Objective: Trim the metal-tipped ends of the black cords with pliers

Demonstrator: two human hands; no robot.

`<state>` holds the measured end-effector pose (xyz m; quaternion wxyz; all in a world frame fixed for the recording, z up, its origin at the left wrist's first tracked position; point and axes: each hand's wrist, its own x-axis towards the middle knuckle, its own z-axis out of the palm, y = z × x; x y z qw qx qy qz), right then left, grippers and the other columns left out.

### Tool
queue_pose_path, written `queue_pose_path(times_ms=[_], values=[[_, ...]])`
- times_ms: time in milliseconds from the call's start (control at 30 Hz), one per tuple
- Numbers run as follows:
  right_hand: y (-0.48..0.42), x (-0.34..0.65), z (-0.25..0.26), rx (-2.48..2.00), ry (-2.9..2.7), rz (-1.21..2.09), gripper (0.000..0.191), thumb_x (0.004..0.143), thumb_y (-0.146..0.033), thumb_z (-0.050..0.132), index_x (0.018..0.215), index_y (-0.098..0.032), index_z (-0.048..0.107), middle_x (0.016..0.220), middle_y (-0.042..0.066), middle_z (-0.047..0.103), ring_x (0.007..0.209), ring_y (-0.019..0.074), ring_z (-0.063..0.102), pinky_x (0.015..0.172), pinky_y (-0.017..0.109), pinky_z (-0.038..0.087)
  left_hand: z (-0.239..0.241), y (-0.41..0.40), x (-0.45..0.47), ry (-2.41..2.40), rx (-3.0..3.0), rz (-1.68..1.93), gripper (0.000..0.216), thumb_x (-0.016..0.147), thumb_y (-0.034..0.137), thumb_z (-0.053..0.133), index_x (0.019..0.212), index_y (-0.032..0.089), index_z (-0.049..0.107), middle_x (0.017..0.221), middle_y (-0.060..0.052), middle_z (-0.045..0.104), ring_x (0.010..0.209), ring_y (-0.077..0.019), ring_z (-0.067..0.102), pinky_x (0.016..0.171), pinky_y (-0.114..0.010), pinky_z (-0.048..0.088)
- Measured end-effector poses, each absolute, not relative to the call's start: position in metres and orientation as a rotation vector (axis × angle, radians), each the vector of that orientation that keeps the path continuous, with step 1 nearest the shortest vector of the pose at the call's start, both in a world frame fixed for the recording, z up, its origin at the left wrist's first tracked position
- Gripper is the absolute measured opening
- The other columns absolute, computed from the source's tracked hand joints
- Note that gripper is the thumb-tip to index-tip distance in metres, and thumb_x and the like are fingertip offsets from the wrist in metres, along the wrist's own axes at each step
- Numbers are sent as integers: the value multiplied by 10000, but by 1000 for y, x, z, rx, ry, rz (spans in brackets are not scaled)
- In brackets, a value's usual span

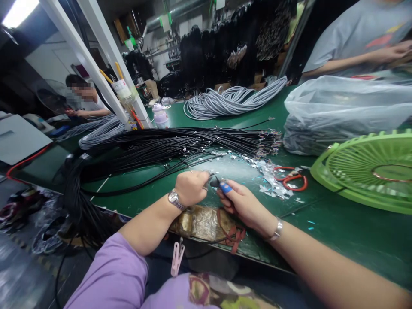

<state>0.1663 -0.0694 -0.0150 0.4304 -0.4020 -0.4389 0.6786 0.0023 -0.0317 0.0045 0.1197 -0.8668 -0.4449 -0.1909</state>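
A green tabletop (354, 227) carries black cables (180, 143), a grey cable coil (225, 103), red-handled scissors (287, 178), pale scraps (270, 176) and a filled plastic bag (341, 116).

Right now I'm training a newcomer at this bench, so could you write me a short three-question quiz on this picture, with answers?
1. Which arm wears the watch: A) right; B) left?
2. True or false: the red-handled scissors lie on the green table, apart from both the left hand and the right hand.
3. Fill in: between the hands and the grey coil lie the ____ cables.

Key: 1. B; 2. True; 3. black.
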Motion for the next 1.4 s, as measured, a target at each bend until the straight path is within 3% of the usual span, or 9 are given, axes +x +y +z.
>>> queue_pose_path(times_ms=[1033,1400], values=[[-67,164,-15,-982,-995,1733,495,614,-612,711,693,-202,444,560,-83,420,416,27,293,359,173,180,4,-35,3,-1231,-2485,-507,149,664,156,496,732,191,623,648,-52,650,608,-178,587,530,-270,373],[-66,167,-16,-1058,-1061,1693,477,631,-610,692,626,-206,439,431,-99,365,355,33,278,351,184,179,0,-30,1,-1308,-2588,-612,151,739,216,507,811,188,637,681,-53,657,632,-176,602,562,-260,421]])
